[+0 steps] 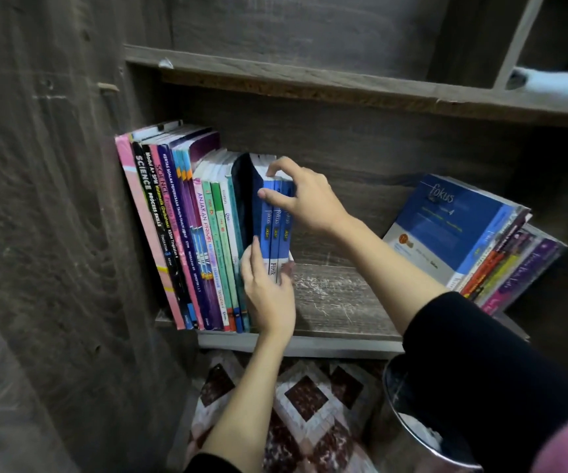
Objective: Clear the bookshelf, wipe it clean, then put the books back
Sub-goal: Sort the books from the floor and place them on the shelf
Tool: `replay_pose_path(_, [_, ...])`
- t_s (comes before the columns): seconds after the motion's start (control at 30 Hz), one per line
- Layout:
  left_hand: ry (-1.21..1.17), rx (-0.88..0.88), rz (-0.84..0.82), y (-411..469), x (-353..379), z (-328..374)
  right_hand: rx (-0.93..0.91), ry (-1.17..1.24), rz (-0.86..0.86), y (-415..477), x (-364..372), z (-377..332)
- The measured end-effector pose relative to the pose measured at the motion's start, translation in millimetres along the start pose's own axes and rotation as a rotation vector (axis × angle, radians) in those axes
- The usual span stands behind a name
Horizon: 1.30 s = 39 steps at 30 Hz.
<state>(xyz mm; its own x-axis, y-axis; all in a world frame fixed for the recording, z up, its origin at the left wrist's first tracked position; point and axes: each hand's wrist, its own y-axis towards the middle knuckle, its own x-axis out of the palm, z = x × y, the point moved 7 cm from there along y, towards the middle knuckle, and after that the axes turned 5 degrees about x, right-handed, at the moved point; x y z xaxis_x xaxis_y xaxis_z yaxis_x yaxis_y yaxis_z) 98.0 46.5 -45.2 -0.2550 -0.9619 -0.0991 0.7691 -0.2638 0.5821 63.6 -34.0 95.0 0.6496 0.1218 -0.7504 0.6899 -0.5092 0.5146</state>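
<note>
Fokus books (272, 233) at row's (187, 233) rt edge

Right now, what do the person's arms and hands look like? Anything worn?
Left hand and right hand are bare: no gloves, rings or watch visible. Right sleeve is black, ending partway along the forearm; left sleeve is black too, barely in frame.
</note>
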Motion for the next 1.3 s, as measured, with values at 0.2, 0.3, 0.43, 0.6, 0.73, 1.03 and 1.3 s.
replay_pose_path(0.2, [0.041,-0.109,-0.118,-8,10,-28,0.057,0.096,-0.004,-3,-3,16])
replay_pose_path(0.3, [0.111,-0.158,-0.220,-19,13,-44,0.076,0.124,-0.025,-3,-6,18])
replay_pose_path(0.43, [0.306,-0.198,-0.359,-32,19,-54,0.132,0.132,0.015,-3,-13,27])
replay_pose_path(0.6, [0.286,-0.198,-0.385,-36,35,-51,0.154,0.113,0.069,-12,-17,27])
replay_pose_path(0.73, [0.312,-0.155,-0.444,-45,53,-39,0.230,0.072,0.179,-27,-33,40])
replay_pose_path(1.03, [0.262,-0.129,-0.594,-73,112,-16,0.406,0.060,0.316,-64,-90,94])
replay_pose_path(1.3, [0.155,-0.129,-0.690,-106,167,4,0.471,-0.008,0.339,-89,-127,126])
